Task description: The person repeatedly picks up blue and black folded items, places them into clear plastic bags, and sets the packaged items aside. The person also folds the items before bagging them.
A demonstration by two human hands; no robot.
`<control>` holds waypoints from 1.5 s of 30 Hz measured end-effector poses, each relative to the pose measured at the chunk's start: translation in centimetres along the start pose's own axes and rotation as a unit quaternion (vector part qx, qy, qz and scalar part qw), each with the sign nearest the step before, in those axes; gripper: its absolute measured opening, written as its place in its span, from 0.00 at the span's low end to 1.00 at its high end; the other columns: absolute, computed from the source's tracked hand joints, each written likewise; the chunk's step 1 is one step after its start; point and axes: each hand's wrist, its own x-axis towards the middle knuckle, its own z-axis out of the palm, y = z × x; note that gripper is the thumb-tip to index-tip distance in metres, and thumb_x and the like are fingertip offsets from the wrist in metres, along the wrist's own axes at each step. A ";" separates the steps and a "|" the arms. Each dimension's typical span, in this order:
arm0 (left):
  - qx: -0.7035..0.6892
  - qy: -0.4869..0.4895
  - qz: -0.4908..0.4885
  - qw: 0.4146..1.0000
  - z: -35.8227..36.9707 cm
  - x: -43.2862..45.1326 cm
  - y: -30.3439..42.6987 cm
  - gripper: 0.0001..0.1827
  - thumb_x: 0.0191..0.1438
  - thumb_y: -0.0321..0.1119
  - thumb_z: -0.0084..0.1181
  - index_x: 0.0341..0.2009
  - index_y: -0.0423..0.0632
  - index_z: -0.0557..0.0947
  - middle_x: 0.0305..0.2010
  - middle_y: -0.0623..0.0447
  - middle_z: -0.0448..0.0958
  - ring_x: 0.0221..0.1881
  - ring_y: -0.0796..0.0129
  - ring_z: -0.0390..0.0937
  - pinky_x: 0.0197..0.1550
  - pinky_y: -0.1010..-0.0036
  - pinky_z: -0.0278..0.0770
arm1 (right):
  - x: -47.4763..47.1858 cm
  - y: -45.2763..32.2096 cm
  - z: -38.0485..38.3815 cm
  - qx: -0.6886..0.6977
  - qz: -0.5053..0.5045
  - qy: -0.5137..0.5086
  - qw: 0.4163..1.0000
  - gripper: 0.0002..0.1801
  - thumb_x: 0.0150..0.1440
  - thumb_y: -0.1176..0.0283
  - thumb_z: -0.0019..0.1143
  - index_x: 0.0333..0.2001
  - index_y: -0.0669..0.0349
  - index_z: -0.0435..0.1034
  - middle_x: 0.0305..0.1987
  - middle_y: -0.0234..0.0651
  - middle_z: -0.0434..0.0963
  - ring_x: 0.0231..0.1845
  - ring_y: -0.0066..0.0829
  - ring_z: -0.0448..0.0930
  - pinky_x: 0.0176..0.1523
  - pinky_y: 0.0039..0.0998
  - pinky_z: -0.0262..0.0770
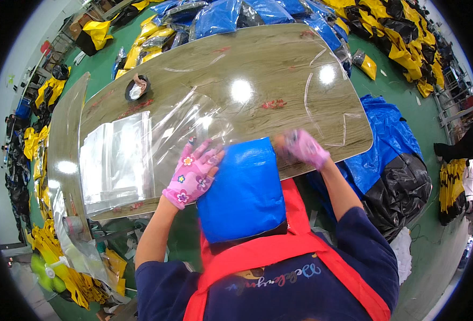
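Observation:
A folded blue tarpaulin bundle [244, 188] with a dark lower edge lies before me, its near part projecting past the table's front edge. My left hand [194, 172], in a pink fingerless glove with a flower pattern, rests at the bundle's left side with its fingers spread. Under and beyond those fingers a clear plastic bag [188, 116] lies flat on the table. At the bundle's far right corner is my right hand [300, 148], gloved alike. Motion blurs its fingers, so whether they touch or hold anything is unclear.
A stack of clear bags [116, 160] lies on the wood-patterned table [260, 64], left of my hand. Behind it sits a small dark bowl [137, 87]. Blue packed bundles [216, 20] crowd the far edge. A blue-and-black sack [397, 180] stands at right.

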 end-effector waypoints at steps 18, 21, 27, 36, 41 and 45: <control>-0.016 0.125 -0.171 0.977 3.3 -3.1 1.4 0.30 0.48 0.46 0.62 0.56 0.52 0.74 0.50 0.48 0.74 0.54 0.50 0.68 0.63 0.55 0.53 | -0.2 -1.8 2.2 0.304 0.022 0.023 0.952 0.22 0.59 0.57 0.55 0.48 0.64 0.71 0.44 0.36 0.78 0.43 0.23 0.75 0.47 0.25 0.72; -0.110 0.221 -0.209 0.946 4.0 -3.3 1.1 0.28 0.46 0.44 0.65 0.52 0.48 0.77 0.47 0.46 0.75 0.51 0.49 0.69 0.57 0.59 0.61 | 0.3 -2.1 2.6 0.292 0.029 0.095 0.951 0.20 0.60 0.58 0.54 0.44 0.66 0.73 0.42 0.37 0.79 0.43 0.24 0.76 0.48 0.24 0.71; -0.025 0.189 -0.096 0.977 1.5 -1.7 1.0 0.21 0.48 0.42 0.64 0.44 0.46 0.80 0.46 0.45 0.76 0.48 0.49 0.72 0.53 0.60 0.67 | 3.0 -6.7 -0.7 0.503 0.137 0.184 0.833 0.16 0.62 0.58 0.50 0.42 0.61 0.70 0.32 0.31 0.77 0.37 0.22 0.76 0.43 0.22 0.73; -0.082 0.262 -0.089 0.957 5.6 -0.6 4.0 0.17 0.50 0.39 0.59 0.45 0.48 0.80 0.50 0.47 0.75 0.53 0.51 0.70 0.57 0.57 0.65 | -12.0 -7.6 10.7 0.364 0.090 0.246 0.894 0.38 0.47 0.64 0.71 0.58 0.67 0.62 0.53 0.43 0.74 0.55 0.35 0.73 0.56 0.35 0.71; -0.208 0.272 0.042 0.939 5.4 3.5 5.6 0.09 0.50 0.29 0.58 0.38 0.46 0.81 0.39 0.47 0.78 0.42 0.53 0.76 0.44 0.65 0.74 | -15.3 -3.8 10.1 0.616 0.218 0.097 0.751 0.37 0.50 0.66 0.69 0.60 0.65 0.60 0.55 0.42 0.73 0.53 0.36 0.75 0.57 0.34 0.72; -0.095 0.377 -0.206 0.898 -1.5 5.9 1.8 0.22 0.55 0.41 0.55 0.49 0.39 0.76 0.50 0.43 0.75 0.54 0.56 0.72 0.56 0.65 0.71 | -18.4 -3.2 9.0 0.557 0.141 0.273 0.772 0.36 0.54 0.65 0.63 0.62 0.67 0.56 0.57 0.43 0.71 0.54 0.35 0.74 0.57 0.34 0.72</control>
